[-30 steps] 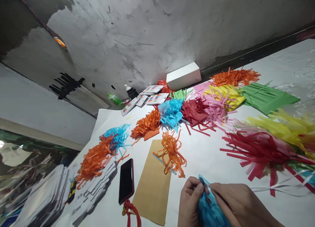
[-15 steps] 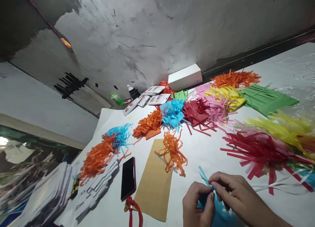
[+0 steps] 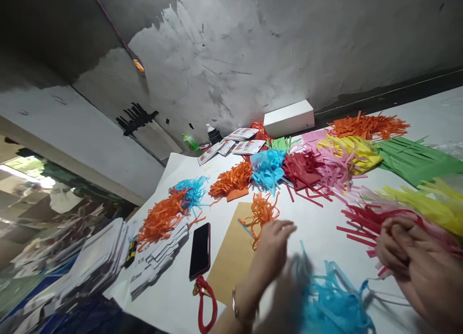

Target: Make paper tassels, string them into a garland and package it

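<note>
My left hand (image 3: 273, 244), with a bracelet at the wrist, hovers beside a bunch of curly orange paper strips (image 3: 263, 209). Its fingers point forward and nothing shows in them. A blue tissue-paper tassel (image 3: 334, 302) lies between my hands at the bottom. From its right end a thin pale string (image 3: 387, 299) runs toward my right hand (image 3: 415, 261). That hand is closed in front of a dark red paper fringe (image 3: 361, 223); what its fingers hold is hidden. Under the orange strips lies a tan card (image 3: 231, 257).
A phone (image 3: 200, 251) with a red strap lies left of the card. Stacked white slips (image 3: 159, 261) and orange and blue fringes (image 3: 162, 215) sit farther left. Along the back are more coloured paper fringes (image 3: 302, 170), printed packets (image 3: 248, 146) and a white box (image 3: 289, 119).
My hands were together over the blue tassel and have parted. The left went left toward the orange strips, the right moved right and upward. The blue tassel now lies on the table. The view shifted.
</note>
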`<state>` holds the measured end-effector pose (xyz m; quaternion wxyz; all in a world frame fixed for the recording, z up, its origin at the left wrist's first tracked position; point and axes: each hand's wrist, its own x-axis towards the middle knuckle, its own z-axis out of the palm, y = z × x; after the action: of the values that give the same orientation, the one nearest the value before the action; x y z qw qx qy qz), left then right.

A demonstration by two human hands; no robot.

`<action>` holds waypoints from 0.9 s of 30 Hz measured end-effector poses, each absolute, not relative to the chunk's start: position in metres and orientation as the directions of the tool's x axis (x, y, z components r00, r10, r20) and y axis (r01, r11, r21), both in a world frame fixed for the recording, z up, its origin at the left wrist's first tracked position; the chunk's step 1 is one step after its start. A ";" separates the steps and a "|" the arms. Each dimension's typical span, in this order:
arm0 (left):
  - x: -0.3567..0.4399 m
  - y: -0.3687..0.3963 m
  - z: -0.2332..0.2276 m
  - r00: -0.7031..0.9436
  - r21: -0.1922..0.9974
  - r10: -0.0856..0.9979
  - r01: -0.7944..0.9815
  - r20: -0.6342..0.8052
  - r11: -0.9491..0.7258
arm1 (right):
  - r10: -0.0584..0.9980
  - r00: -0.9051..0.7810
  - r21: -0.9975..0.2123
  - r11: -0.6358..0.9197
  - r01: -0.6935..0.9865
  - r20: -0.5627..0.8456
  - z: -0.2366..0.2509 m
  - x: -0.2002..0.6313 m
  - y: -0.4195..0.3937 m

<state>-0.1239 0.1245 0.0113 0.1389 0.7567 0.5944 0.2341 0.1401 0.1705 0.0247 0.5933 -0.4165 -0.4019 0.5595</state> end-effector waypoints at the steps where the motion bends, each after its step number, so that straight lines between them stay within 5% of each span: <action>1: -0.139 0.140 0.016 0.184 0.444 0.967 0.862 0.173 -0.244 | 0.999 0.038 -0.933 -0.006 -0.359 -0.021 0.021 0.135 0.166; 4: -0.168 0.169 0.017 0.200 0.392 0.971 0.889 0.131 -0.236 | 0.992 -0.090 -0.920 -0.112 -0.377 -0.085 0.002 0.124 0.151; 10: -0.175 0.164 0.002 0.168 0.414 0.974 0.884 0.151 -0.216 | 0.969 -0.247 -1.000 -0.009 0.014 -0.012 -0.015 0.121 0.132; 14: -0.174 0.167 -0.004 0.082 0.521 0.983 0.839 0.167 -0.158 | 0.947 -0.312 -0.975 0.135 0.177 0.074 -0.005 0.116 0.125; 19: -0.150 0.141 0.013 -0.087 0.720 0.969 0.685 0.231 -0.110 | 0.936 -0.292 -0.951 0.253 0.176 0.195 0.004 0.105 0.116; 22: -0.116 0.104 0.020 -0.129 0.898 0.983 0.436 0.127 -0.059 | 0.886 -0.344 -0.916 0.376 0.141 0.310 0.003 0.103 0.112; 23: -0.104 0.093 0.019 -0.149 0.980 0.989 0.199 0.022 0.008 | 0.860 -0.376 -0.899 0.418 0.133 0.345 0.003 0.104 0.112; 27: -0.069 0.071 0.007 -0.090 0.883 0.970 -0.439 -0.225 0.164 | 0.755 -0.499 -0.821 0.554 0.139 0.425 0.005 0.108 0.111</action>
<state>-0.0694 0.0710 0.0067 0.6093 0.2892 0.4592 0.5782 0.1082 0.1115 0.0047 0.4102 -0.2868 -0.7801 0.3754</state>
